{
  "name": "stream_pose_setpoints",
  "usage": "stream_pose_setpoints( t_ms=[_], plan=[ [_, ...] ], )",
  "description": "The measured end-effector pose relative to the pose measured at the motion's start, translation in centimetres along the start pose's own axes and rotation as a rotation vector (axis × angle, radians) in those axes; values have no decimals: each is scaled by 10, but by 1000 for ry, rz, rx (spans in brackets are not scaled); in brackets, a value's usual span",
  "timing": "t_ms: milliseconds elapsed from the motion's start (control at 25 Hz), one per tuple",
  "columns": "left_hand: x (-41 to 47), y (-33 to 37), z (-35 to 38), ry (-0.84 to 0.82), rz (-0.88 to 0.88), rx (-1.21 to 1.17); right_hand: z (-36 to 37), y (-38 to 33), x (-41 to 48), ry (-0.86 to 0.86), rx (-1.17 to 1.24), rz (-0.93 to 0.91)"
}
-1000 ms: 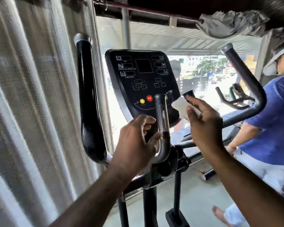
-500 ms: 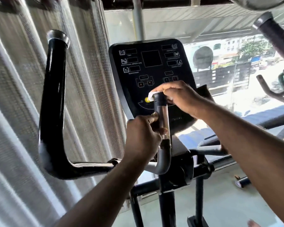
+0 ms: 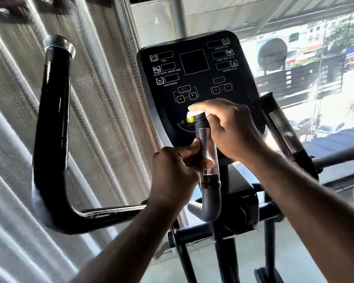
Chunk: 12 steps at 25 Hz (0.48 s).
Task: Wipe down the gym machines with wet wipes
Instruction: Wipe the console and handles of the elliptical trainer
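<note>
A tall black handlebar (image 3: pixel 49 139) stands at the left. Right of it, the left hand (image 3: pixel 176 172) wraps fingers and thumb around a short upright grip (image 3: pixel 209 197), near the console (image 3: pixel 194 62). The right hand (image 3: pixel 231 129) curls over the grip's top, pressing a white wet wipe (image 3: pixel 191 113) against its cap.

Both forearms raised, left hand (image 3: pixel 175 172) curled in a grip, right hand (image 3: pixel 231 129) above, fingers pinching
</note>
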<state>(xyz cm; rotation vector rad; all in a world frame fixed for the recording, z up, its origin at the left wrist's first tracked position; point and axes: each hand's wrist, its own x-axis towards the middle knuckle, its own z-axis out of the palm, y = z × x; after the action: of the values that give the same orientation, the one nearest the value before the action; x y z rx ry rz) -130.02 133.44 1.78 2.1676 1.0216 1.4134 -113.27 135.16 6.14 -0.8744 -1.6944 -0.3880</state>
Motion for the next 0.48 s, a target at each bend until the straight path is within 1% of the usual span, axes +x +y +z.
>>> stream_pose_setpoints(
  t_ms=[40, 120, 160, 200, 240, 320, 360, 400, 440, 480],
  plan=[
    [-1, -1, 1, 4, -3, -14, -5, 1, 10, -103, -29, 37],
    [-3, -1, 1, 23, -2, -34, -11, 6, 24, -291, -25, 209],
    [-4, 0, 2, 27, 3, -34, -13, 8, 27, -321, 49, 310],
    [-5, 0, 2, 31, 7, -29, -12, 11, 27, -299, 168, 414],
    [-6, 1, 2, 34, 7, -25, -9, 12, 25, -237, 326, 517],
    [-8, 0, 1, 37, -11, -21, -1, 11, 12, -34, 661, 737],
    [-9, -2, 1, 37, -24, -30, 4, 7, 3, 78, 759, 804],
    [-9, -4, 2, 37, -46, -48, 9, 3, -7, 165, 755, 809],
    [-11, -6, 3, 40, -69, -70, 12, -4, -20, 210, 653, 739],
    [-14, -8, 3, 46, -89, -91, 14, -8, -35, 222, 494, 611]
  ],
)
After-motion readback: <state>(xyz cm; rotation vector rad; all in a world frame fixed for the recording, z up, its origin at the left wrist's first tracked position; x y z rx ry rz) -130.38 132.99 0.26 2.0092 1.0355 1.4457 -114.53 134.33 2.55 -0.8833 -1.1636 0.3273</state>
